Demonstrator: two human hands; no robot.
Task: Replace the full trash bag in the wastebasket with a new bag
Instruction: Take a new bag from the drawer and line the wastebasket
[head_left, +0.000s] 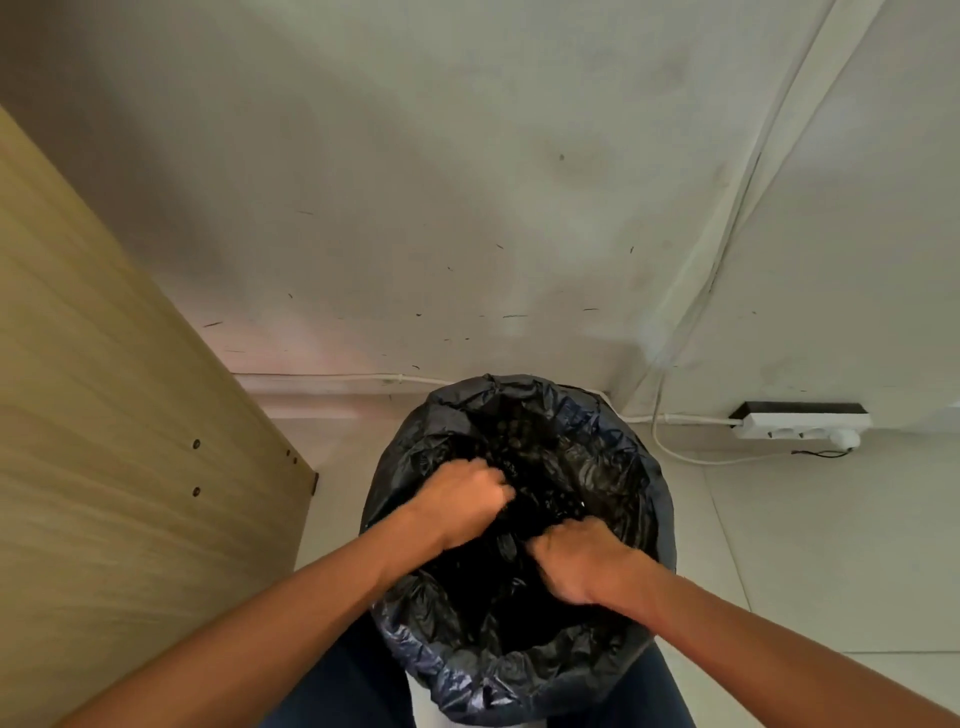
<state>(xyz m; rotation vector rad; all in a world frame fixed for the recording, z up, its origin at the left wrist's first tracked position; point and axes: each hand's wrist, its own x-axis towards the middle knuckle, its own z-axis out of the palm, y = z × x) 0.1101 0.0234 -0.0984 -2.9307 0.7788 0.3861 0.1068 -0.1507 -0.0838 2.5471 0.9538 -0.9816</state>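
**Trash bag (613, 467) gathered inside its mouth by both hands**
Plastic appears bunched in the curled left hand (462, 499) and right hand (584, 564), held close together; the bag's rim is folded outward all around them, its body judged to hang straight below.

We look down into a corner where a scuffed off-white wall (467, 156) meets a floor of pale tiles (805, 545). At left we see a light wood-grain furniture panel (104, 415), with dark screw heads (196, 444) near its lower edge. A white cable (748, 176) runs down the wall at right towards a white power strip (802, 420) at the wall's foot, a white plug (844, 440) in it. The light is soft and even, and small dark marks fleck the lower wall.
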